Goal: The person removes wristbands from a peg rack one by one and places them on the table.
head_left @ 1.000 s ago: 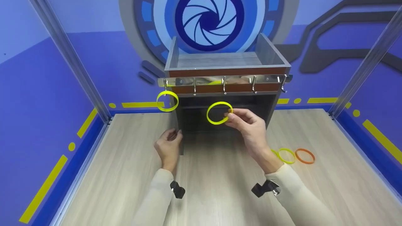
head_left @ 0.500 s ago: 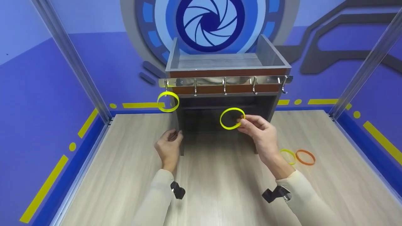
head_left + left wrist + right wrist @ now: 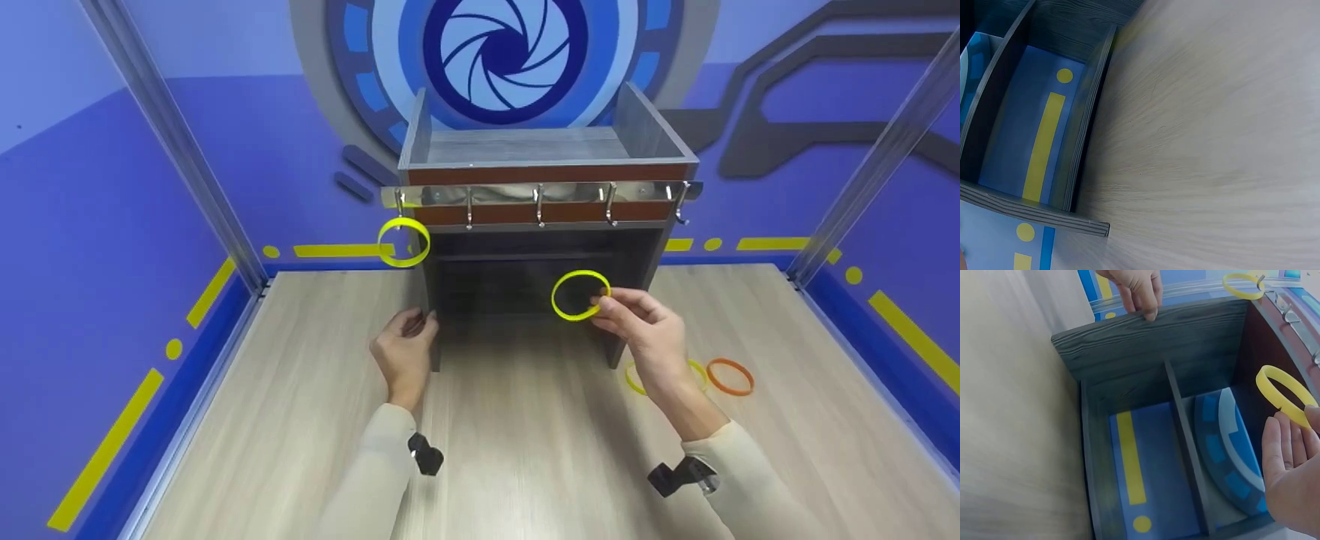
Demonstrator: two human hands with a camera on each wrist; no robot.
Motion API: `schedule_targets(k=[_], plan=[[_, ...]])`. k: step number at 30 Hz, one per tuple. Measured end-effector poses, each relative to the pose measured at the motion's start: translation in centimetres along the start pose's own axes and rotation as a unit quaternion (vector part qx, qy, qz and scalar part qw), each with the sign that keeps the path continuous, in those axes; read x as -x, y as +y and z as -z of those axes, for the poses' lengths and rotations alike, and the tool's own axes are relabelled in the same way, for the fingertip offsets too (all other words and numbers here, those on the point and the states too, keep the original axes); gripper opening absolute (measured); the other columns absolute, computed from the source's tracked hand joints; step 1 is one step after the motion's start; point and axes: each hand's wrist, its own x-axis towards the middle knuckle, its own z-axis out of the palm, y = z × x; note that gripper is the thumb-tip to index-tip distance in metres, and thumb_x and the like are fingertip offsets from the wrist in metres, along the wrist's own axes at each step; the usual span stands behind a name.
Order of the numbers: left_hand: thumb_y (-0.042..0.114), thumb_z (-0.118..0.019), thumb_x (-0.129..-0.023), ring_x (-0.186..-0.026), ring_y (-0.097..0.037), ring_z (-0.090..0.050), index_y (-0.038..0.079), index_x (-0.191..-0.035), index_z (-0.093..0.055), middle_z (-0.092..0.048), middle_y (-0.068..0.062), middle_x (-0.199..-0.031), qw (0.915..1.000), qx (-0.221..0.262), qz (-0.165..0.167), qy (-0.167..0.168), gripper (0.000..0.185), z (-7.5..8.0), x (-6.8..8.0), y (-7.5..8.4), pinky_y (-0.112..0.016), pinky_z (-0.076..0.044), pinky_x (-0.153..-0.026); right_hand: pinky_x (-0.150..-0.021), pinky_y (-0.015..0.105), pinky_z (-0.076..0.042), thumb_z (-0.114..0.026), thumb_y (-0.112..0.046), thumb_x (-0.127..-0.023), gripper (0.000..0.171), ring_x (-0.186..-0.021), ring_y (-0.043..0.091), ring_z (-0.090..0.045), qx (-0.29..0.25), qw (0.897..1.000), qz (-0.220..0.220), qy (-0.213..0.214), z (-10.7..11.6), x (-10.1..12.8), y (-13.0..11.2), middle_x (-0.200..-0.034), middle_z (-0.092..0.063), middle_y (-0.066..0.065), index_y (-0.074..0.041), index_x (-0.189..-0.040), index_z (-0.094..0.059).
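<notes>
The right hand (image 3: pixel 649 330) pinches a yellow ring (image 3: pixel 579 295) at its fingertips before the shelf (image 3: pixel 641 247). The left hand (image 3: pixel 405 352), fingers curled, grips the shelf's left side panel.

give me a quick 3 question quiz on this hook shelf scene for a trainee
1. True or false: the right hand pinches a yellow band.
2. What does the left hand hold?
A. an orange band
B. the shelf unit's side panel
C. a hook
3. Fill in: a second yellow band hangs on the ______ hook of the rail, seen from the head view.

Key:
1. true
2. B, the shelf unit
3. leftmost
</notes>
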Motion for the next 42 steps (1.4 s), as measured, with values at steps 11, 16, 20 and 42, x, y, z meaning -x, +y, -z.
schedule_targets(k=[11,16,20,42], plan=[[-0.003,-0.087,-0.081,-0.08,-0.028,-0.078,-0.004,-0.092,-0.079,-0.079,-0.014,-0.087,1.0,-0.002,-0.003,-0.001,0.014,0.1,0.0,0.0,-0.022,-0.063,-0.072,-0.093,0.042,-0.062,-0.077,-0.001,-0.097,0.036,-0.096,0.026,-0.077,0.016,0.999,-0.026,0.011,2.9,0.5,0.9,-0.111,-0.077,0.021,0.019,-0.123,-0.062],[-0.002,-0.087,-0.082,-0.081,-0.029,-0.078,-0.005,-0.094,-0.079,-0.079,-0.014,-0.089,1.0,-0.004,0.001,-0.004,0.015,0.1,0.0,0.0,-0.029,-0.065,-0.073,-0.095,0.04,-0.061,-0.078,-0.007,-0.097,0.041,-0.097,0.025,-0.076,0.036,0.998,-0.049,0.017,4.2,0.8,1.3,-0.113,-0.076,0.019,0.017,-0.125,-0.061],[-0.002,-0.086,-0.082,-0.082,-0.029,-0.078,-0.005,-0.095,-0.079,-0.079,-0.015,-0.091,1.0,-0.001,0.005,-0.008,0.015,0.1,0.0,0.1,-0.033,-0.066,-0.075,-0.096,0.039,-0.06,-0.08,-0.011,-0.097,0.043,-0.098,0.025,-0.076,0.048,0.996,-0.064,0.027,5.2,1.1,1.6,-0.113,-0.076,0.018,0.015,-0.125,-0.062],[-0.001,-0.086,-0.084,-0.085,-0.03,-0.078,-0.004,-0.095,-0.078,-0.079,-0.015,-0.092,0.9997,0.0,0.021,-0.011,0.014,0.1,0.1,0.1,-0.027,-0.064,-0.076,-0.089,0.034,-0.063,-0.077,-0.006,-0.098,0.032,-0.094,0.021,-0.077,0.116,0.984,-0.135,0.031,13.9,3.2,4.0,-0.105,-0.079,0.007,0.013,-0.121,-0.066]])
